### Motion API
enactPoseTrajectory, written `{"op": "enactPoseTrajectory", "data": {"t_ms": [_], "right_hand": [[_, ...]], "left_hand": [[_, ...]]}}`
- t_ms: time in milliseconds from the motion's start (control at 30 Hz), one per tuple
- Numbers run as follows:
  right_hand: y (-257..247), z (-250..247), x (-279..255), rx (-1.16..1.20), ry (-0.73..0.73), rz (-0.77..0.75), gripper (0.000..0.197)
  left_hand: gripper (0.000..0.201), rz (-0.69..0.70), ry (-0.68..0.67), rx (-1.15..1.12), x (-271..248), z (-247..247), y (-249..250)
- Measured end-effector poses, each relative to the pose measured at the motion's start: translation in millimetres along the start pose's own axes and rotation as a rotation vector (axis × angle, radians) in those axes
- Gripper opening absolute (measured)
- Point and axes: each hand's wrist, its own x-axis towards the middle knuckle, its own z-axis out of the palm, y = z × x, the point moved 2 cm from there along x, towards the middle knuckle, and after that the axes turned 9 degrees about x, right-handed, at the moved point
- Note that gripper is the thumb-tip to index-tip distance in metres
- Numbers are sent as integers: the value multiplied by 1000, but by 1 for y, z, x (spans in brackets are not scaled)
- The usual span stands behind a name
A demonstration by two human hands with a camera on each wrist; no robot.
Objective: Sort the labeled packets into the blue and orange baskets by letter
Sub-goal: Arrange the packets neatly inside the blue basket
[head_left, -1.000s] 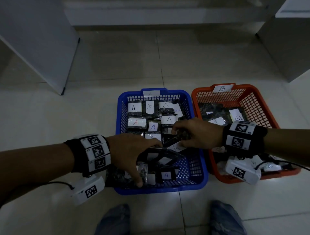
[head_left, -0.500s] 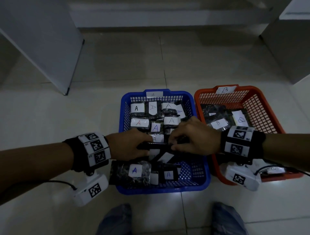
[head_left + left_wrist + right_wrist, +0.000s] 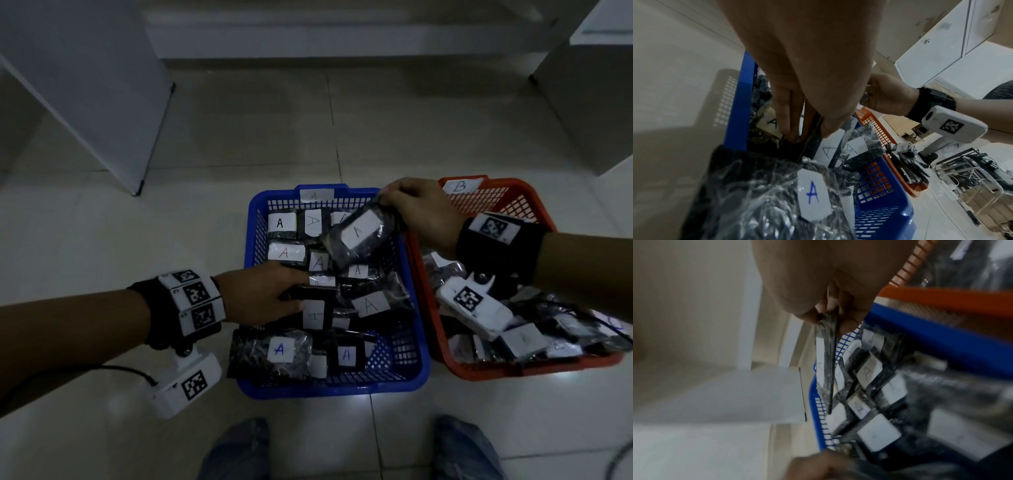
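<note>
The blue basket (image 3: 253, 219) (image 3: 737, 104) (image 3: 941, 332) is full of dark plastic packets with white labels marked A. The orange basket (image 3: 534, 202) (image 3: 877, 129) (image 3: 937, 295) stands to its right, tagged B, with more packets inside. My right hand (image 3: 416, 209) (image 3: 828, 311) pinches one packet (image 3: 359, 236) (image 3: 827, 360) by its corner and holds it hanging above the blue basket's far right side. My left hand (image 3: 274, 294) (image 3: 803, 129) reaches into the basket's middle and pinches a flat black packet (image 3: 313, 308) (image 3: 795, 151) there.
Both baskets sit on a pale tiled floor. A white panel (image 3: 85, 85) leans at the far left and a white cabinet (image 3: 589, 96) stands at the far right. My knees (image 3: 236, 448) show at the bottom edge, and a large A packet (image 3: 270, 349) lies at the basket's near-left corner.
My right hand has lifted a packet out of the middle of the blue basket and moved it up and away to the right. My left hand stays in the basket on another packet.
</note>
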Motion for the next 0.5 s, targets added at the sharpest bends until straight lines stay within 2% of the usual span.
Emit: {"op": "enactPoseTrajectory", "data": {"t_ms": [167,267,400,500], "right_hand": [[16,10,14,235,64,198,21],[24,18,23,302,114,238,17],[23,15,29,197,195,156,13],[19,3,34,-102,181,-11,4]], "left_hand": [[7,6,-8,1,2,-6,4],[9,5,-17,-5,4,-9,6],[8,12,-24,-9,4,-10,7],[13,18,-20,-16,4,-10,6]]}}
